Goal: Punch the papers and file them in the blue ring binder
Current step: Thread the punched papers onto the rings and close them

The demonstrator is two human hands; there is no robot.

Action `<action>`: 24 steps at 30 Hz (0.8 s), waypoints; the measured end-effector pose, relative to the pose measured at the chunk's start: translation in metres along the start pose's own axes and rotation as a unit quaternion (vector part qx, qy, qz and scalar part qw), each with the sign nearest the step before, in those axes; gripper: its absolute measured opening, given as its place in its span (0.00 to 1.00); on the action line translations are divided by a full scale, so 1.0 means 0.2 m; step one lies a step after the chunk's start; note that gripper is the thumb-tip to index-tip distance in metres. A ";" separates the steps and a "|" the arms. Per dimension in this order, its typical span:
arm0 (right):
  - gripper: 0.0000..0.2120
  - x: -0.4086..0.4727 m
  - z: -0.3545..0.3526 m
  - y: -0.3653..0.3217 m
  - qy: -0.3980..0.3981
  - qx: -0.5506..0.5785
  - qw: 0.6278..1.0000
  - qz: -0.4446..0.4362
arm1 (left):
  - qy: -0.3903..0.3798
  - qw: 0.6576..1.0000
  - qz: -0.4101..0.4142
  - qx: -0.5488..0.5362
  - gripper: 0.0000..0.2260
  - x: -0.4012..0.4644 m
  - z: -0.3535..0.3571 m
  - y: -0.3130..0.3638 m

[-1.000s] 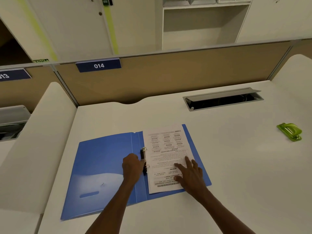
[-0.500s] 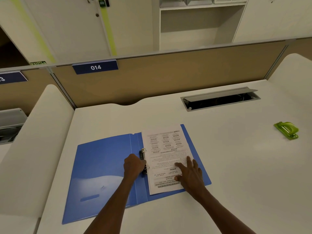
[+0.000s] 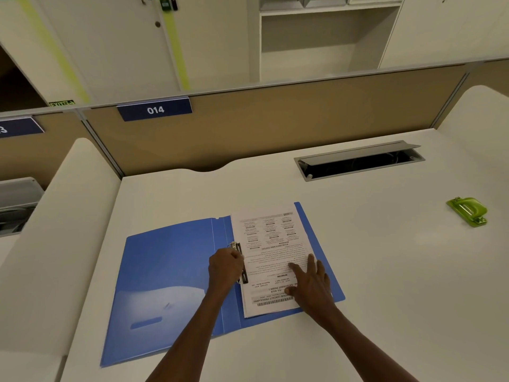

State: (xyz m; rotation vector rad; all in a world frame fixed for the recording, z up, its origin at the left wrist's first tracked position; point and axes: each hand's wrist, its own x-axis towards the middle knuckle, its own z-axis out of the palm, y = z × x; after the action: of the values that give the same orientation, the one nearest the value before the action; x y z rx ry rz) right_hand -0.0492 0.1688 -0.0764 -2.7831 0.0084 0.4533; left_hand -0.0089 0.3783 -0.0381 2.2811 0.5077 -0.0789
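Papers (image 3: 271,260) already lie in the blue binder (image 3: 165,271), which is spread open on the tabletop (image 3: 385,271) in front of you, so the punching looks done and you are on the filing step. From left to right: the binder's left cover lies flat and bare; at the spine, your left hand (image 3: 224,267) sits curled over the ring clip (image 3: 239,256); the sheets rest on the right cover with their left edge at the rings; your right hand (image 3: 312,285) lies on the lower part of the sheets; far off to the right, the green hole punch (image 3: 468,210) sits alone, well apart from everything else.

Over the last second very little has shifted. Your left hand has crept slightly closer onto the clip, and your right hand has stayed planted on the page; the sheets have not moved. That suggests you are working the rings, probably closing them, while keeping the stack aligned.

Your left grip is curled tight around the clip's lower half, fingers pressed on the metal; whether the rings are fully closed is hidden under your hand. Your right grip is wide open, fingers spread flat, pinning the sheets down and clasping nothing.
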 end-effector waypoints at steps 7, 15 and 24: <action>0.22 -0.01 -0.03 -0.11 0.142 0.074 0.983 -0.084 | 0.027 0.999 -0.009 -0.015 0.11 0.01 0.00 -0.05; 0.23 0.10 -0.03 -0.31 0.012 0.087 0.976 -0.201 | -0.005 1.000 -0.016 -0.011 0.09 0.02 0.01 -0.07; 0.26 0.17 -0.01 -0.38 -0.020 0.056 0.977 -0.204 | -0.041 0.998 -0.027 0.027 0.07 0.04 0.01 -0.09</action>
State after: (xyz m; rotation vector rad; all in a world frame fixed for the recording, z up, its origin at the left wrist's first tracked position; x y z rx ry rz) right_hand -0.0124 0.2415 -0.0624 -2.5691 -0.5187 0.3879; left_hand -0.0077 0.3915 -0.0536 2.3071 0.5297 -0.2142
